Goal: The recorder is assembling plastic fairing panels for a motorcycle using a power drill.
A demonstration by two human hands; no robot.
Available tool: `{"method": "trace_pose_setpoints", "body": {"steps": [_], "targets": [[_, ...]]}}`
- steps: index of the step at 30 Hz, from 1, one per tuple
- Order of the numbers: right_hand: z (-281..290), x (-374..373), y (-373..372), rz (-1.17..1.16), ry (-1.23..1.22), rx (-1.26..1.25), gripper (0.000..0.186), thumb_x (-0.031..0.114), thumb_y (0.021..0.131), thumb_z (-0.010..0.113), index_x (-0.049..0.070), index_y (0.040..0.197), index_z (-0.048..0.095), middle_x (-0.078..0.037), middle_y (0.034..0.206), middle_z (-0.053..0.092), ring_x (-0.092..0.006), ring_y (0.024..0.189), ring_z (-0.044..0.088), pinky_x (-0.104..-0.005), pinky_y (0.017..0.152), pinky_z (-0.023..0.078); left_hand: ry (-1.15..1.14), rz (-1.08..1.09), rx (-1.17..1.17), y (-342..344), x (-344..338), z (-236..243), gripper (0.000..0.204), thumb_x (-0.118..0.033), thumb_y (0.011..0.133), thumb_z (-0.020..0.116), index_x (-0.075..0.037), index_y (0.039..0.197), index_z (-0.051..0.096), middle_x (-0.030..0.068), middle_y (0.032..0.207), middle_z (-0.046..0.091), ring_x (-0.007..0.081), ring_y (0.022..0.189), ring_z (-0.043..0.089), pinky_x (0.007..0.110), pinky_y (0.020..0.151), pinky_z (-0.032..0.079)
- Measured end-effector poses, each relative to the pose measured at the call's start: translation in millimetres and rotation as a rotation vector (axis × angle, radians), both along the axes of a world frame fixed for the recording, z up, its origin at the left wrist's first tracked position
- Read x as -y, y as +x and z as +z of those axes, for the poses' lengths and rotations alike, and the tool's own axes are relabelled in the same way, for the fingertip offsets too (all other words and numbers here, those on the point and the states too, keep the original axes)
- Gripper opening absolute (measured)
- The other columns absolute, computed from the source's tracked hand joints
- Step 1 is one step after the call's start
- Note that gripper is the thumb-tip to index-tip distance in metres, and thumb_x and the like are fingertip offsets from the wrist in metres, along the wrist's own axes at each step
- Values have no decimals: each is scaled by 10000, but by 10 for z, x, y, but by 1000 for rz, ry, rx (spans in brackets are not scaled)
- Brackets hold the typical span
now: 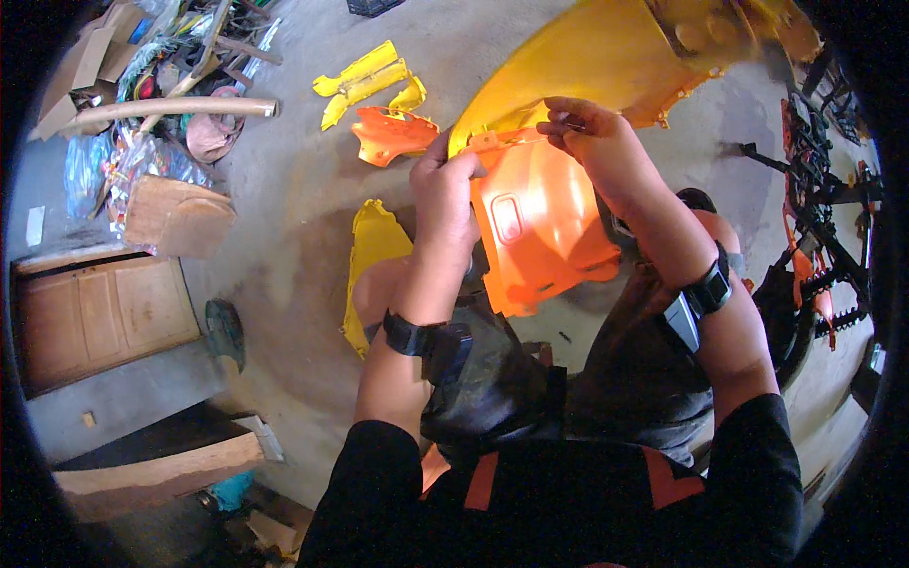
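A glossy orange plastic panel, curved and with a slotted recess near one side, hangs in front of me above my knees. My left hand is closed on its upper left edge, where it meets a large yellow plastic panel. That yellow panel stretches away to the upper right. At the top edge of the orange panel, my right hand has its fingers bent together in a pinch. Whatever may be between those fingertips is too small or hidden to make out.
On the floor ahead lie yellow plastic pieces and an orange piece. Another yellow panel rests beside my left knee. Scrap wood, bags and cardboard pile up at left, above a wooden cabinet door. Black frame parts stand right.
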State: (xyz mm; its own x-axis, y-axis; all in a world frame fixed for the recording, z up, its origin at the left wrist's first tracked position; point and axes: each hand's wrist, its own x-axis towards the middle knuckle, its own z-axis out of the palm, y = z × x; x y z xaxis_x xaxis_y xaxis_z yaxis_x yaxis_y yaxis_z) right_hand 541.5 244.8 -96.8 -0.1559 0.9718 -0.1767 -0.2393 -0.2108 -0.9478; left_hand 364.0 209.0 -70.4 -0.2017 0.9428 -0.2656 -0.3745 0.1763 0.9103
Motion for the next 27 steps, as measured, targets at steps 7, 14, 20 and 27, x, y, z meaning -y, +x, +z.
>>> {"method": "trace_pose_setpoints", "body": {"steps": [7, 14, 20, 27], "targets": [[149, 20, 0, 42, -119, -187, 311, 32, 926, 545, -113, 1197, 499, -174, 1082, 607, -251, 1011, 632, -302, 915, 517, -8, -21, 95, 66, -29, -21, 405, 72, 682, 457, 79, 1067, 585, 138, 969, 623, 218, 837, 636, 310, 762, 534], [367, 40, 4, 210, -3, 201, 303, 194, 929, 607, -60, 1093, 596, -106, 809, 658, -159, 735, 658, -257, 649, 535, -13, -28, 72, 35, -21, -23, 436, 76, 663, 450, 75, 1078, 584, 144, 982, 619, 228, 851, 632, 316, 777, 526], [193, 71, -71, 90, 294, 499, 238, 195, 921, 605, -15, 1023, 651, -72, 736, 655, -121, 643, 611, -275, 592, 500, -10, -67, 118, 119, -25, -41, 497, 80, 642, 448, 84, 1122, 576, 138, 992, 622, 221, 869, 626, 301, 801, 513], [182, 141, -132, 65, 526, 525, 198, 137, 919, 576, -8, 1050, 609, -135, 772, 661, -211, 655, 646, -334, 618, 524, -27, -54, 22, 169, -15, -43, 501, 90, 643, 457, 84, 1124, 598, 121, 993, 638, 192, 885, 616, 277, 798, 495]]}}
